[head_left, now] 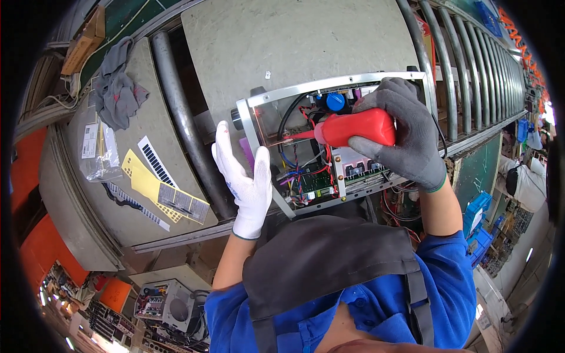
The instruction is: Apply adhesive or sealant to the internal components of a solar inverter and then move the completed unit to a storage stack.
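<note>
A metal equipment chassis (338, 80), with one side uncovered, lies on the bench in front of me. Coloured wires, a green circuit board (318, 183) and a blue round part (335, 102) show inside it. My right hand (416, 138), in a dark grey glove, is wrapped around a red squeeze bottle (360, 127). The bottle is tipped over, and its narrow nozzle points left into the chassis, close to the inside of the left end panel. At that panel my left hand (244, 182), in a white glove, is open with fingers stretched; whether it touches the panel I cannot tell.
Left of a metal roller (185, 117) lie yellow and white label sheets (147, 185), a clear plastic bag (100, 150) and a grey cloth (120, 82). A roller conveyor (471, 82) runs along the right. Another opened unit (168, 306) stands at the lower left.
</note>
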Available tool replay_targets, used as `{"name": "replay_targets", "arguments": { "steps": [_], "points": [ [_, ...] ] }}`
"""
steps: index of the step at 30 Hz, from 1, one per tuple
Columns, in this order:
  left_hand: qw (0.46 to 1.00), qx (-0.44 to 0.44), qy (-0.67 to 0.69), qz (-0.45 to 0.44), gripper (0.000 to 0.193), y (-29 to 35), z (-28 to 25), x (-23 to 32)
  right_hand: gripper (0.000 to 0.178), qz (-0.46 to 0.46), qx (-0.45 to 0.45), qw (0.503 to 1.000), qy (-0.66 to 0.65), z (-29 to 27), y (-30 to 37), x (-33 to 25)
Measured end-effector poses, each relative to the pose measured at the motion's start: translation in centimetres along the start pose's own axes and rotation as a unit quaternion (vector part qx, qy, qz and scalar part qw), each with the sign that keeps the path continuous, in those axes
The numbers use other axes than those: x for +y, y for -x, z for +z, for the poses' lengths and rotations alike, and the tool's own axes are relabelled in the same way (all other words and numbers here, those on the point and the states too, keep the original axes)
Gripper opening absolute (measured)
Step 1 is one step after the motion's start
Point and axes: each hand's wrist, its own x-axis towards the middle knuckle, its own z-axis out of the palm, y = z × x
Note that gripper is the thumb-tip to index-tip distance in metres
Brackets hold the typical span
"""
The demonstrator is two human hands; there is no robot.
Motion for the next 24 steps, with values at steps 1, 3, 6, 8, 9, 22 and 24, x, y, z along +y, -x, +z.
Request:
{"name": "replay_targets", "arguments": {
  "steps": [1, 3, 6, 8, 9, 22, 24],
  "points": [
    [1.0, -0.001, 0.006, -0.008, 0.074, 0.0, 0.0, 0.0, 0.039, -0.009, 0.0, 1.0, 0.011, -0.1, -0.1, 0.0],
    [1.0, -0.004, 0.01, -0.001, 0.074, -0.1, 0.0, -0.1, 0.039, -0.015, 0.0, 1.0, 0.023, -0.1, -0.5, -0.1],
    [1.0, -0.008, 0.007, -0.003, 0.075, -0.2, 0.0, 0.0, 0.039, -0.041, -0.02, 0.998, 0.042, 0.4, -1.1, -0.3],
    [1.0, -0.01, -0.002, -0.005, 0.075, -0.2, -0.1, 0.1, 0.039, -0.083, -0.04, 0.993, 0.072, 1.0, -1.6, -0.7],
    [1.0, -0.012, 0.005, -0.008, 0.076, -0.2, -0.1, 0.2, 0.039, -0.085, -0.042, 0.993, 0.074, 1.3, -1.8, -0.8],
    [0.999, -0.037, 0.029, -0.005, 0.078, -0.7, -0.6, -0.1, 0.038, -0.107, -0.09, 0.981, 0.136, 3.6, -6.4, -2.3],
    [0.999, -0.038, 0.027, -0.002, 0.079, -0.8, -0.7, 0.0, 0.038, -0.111, -0.094, 0.98, 0.134, 4.0, -6.4, -2.5]
  ]
}}
